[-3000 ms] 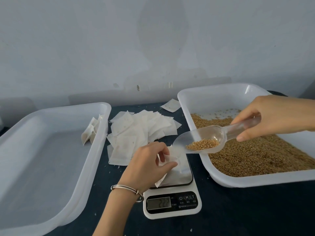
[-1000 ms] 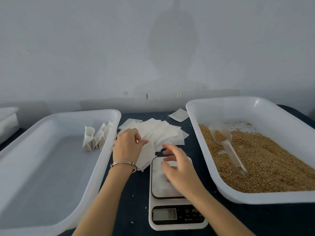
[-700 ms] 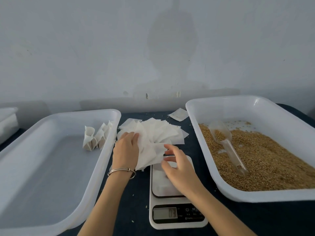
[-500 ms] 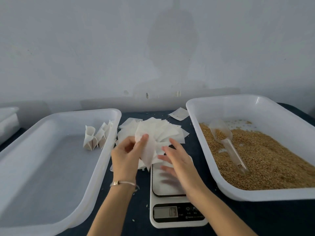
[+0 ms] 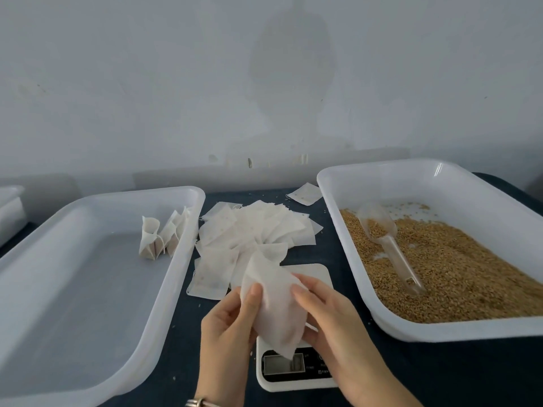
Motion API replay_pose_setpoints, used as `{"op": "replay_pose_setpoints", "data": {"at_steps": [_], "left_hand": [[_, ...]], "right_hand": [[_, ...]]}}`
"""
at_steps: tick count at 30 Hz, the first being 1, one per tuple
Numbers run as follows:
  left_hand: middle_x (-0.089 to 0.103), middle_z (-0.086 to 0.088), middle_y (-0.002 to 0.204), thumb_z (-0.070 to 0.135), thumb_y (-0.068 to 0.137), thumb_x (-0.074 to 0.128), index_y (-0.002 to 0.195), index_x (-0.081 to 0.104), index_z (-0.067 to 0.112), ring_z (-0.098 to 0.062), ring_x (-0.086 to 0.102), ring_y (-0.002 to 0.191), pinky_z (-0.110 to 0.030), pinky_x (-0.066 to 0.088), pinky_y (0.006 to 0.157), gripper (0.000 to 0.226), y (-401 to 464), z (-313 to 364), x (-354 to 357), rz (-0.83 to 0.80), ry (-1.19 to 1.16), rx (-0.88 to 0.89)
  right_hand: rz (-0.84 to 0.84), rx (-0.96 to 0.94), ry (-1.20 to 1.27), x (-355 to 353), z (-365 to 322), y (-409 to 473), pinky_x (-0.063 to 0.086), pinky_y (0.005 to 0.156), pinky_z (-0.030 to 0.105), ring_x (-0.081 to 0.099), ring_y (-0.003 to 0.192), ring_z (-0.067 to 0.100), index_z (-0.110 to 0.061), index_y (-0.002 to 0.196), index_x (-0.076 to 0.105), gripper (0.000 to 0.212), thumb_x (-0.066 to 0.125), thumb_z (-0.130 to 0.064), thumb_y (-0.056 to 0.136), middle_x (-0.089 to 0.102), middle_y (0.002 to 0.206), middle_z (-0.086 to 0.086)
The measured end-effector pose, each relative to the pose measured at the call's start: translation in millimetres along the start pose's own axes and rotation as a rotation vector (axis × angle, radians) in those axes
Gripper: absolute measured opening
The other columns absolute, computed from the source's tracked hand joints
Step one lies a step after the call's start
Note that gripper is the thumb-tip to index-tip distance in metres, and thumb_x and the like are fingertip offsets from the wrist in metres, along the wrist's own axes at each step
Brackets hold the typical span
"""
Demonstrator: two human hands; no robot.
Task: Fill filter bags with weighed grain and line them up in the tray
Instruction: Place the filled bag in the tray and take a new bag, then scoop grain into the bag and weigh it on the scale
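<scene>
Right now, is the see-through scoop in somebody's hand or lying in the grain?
Lying in the grain. The scoop rests on the grain in the right tray; both hands hold a filter bag.

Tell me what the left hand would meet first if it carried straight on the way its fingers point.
The left hand, pinching a filter bag with the right hand, points up and away from the person. Next in that line is probably the pile of empty bags on the table; depth is unclear.

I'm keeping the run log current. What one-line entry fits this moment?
stage: opening empty bag | left hand and right hand: hold filter bag over scale | scoop: lying in grain tray
</scene>
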State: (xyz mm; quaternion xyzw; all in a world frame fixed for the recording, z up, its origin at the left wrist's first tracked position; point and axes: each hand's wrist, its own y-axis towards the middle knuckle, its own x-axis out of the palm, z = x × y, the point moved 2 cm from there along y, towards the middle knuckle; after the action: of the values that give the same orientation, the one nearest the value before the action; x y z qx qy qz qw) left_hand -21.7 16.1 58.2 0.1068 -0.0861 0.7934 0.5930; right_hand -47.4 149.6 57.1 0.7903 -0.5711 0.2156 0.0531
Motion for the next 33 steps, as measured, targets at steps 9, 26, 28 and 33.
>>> {"op": "replay_pose_setpoints", "data": {"at_steps": [9,26,28,33], "left_hand": [[0.072,0.000,0.091,0.033,0.073,0.065,0.095,0.070,0.021,-0.015,0.069,0.084,-0.028,0.054,0.066,0.025,-0.3,-0.9,-7.7,0.168,0.032,0.069],[0.065,0.008,0.070,0.031,0.066,0.071,0.067,0.071,0.030,-0.010,0.061,0.067,-0.018,0.052,0.059,0.001,-5.1,15.2,5.0,0.230,0.378,0.504],[0.064,0.008,0.070,0.029,0.068,0.071,0.068,0.070,0.027,-0.011,0.062,0.067,-0.017,0.052,0.059,0.002,-8.0,14.7,7.6,0.213,0.372,0.520],[0.068,-0.001,0.071,0.035,0.065,0.073,0.069,0.068,0.017,-0.009,0.064,0.069,-0.022,0.055,0.065,0.019,-10.3,8.4,8.1,0.248,-0.013,0.257]], "right_hand": [[0.155,-0.178,-0.180,-1.8,-0.9,-7.3,0.050,0.056,0.018,0.059,0.059,0.008,-0.020,0.067,0.072,0.014,0.070,-0.022,0.080,0.066,0.064,0.001],[0.327,-0.462,-0.645,-1.4,7.0,-14.3,0.049,0.078,0.019,0.049,0.109,-0.003,-0.047,0.125,0.038,0.052,0.062,-0.021,0.087,0.043,0.115,-0.027],[0.305,-0.427,-0.551,3.7,6.0,-14.8,0.049,0.077,0.016,0.053,0.106,-0.002,-0.046,0.117,0.044,0.041,0.062,-0.026,0.087,0.049,0.112,-0.025],[0.187,0.073,0.044,3.8,8.1,-7.8,0.057,0.072,0.029,0.068,0.091,0.010,-0.032,0.122,0.049,0.032,0.057,-0.029,0.091,0.064,0.112,-0.003]]}}
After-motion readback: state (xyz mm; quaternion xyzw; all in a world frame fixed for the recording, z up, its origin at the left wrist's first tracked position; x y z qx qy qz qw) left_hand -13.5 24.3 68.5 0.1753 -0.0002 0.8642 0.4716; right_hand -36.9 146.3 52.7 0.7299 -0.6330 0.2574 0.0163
